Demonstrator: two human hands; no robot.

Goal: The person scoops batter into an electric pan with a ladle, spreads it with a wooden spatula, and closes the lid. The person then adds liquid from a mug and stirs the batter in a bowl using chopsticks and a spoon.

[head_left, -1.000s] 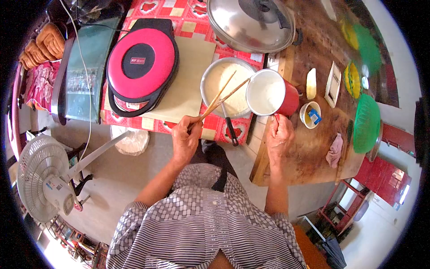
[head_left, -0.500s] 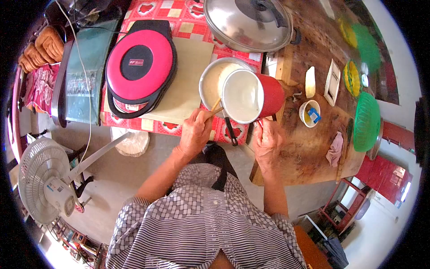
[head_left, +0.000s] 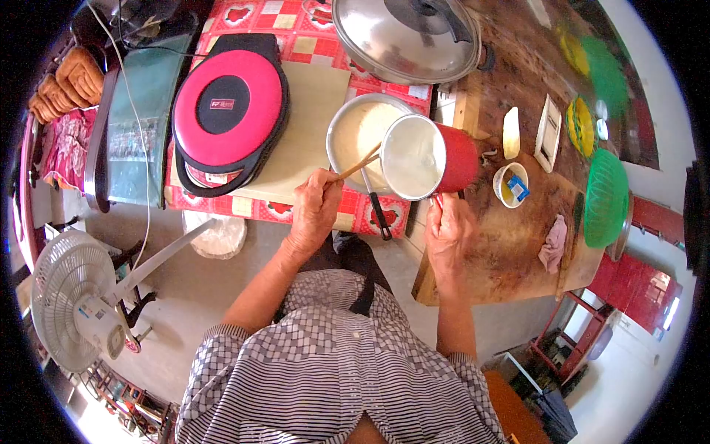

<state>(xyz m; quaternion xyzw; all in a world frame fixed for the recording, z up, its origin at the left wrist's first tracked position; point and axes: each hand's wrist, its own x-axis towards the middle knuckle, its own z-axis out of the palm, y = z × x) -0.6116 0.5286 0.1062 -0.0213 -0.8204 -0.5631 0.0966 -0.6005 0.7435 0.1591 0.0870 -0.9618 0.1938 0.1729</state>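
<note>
My left hand (head_left: 318, 207) is closed around a pair of wooden chopsticks (head_left: 360, 164), whose tips reach to the mouth of a red mug (head_left: 460, 158). That mug has a white inside and lies tipped toward the left, with whitish wet residue in it. Its handle is in my closed right hand (head_left: 450, 231). Under the mug's rim stands a metal bowl (head_left: 332, 140) holding pale, creamy batter (head_left: 364, 127). A black-handled utensil (head_left: 379, 214) leans in the bowl, its handle sticking out toward me.
A pink and black electric griddle (head_left: 231, 111) rests left of the bowl on a board. Behind is a large lidded pan (head_left: 407, 37). To the right, the wooden table (head_left: 510, 259) bears a small cup (head_left: 503, 194), a cloth (head_left: 552, 244) and a green basket (head_left: 606, 200). A fan (head_left: 74, 296) stands at left.
The mug has shifted slightly right and turned its mouth more toward me. My left hand has moved a little left, and the chopsticks now point up to the mug's opening.
</note>
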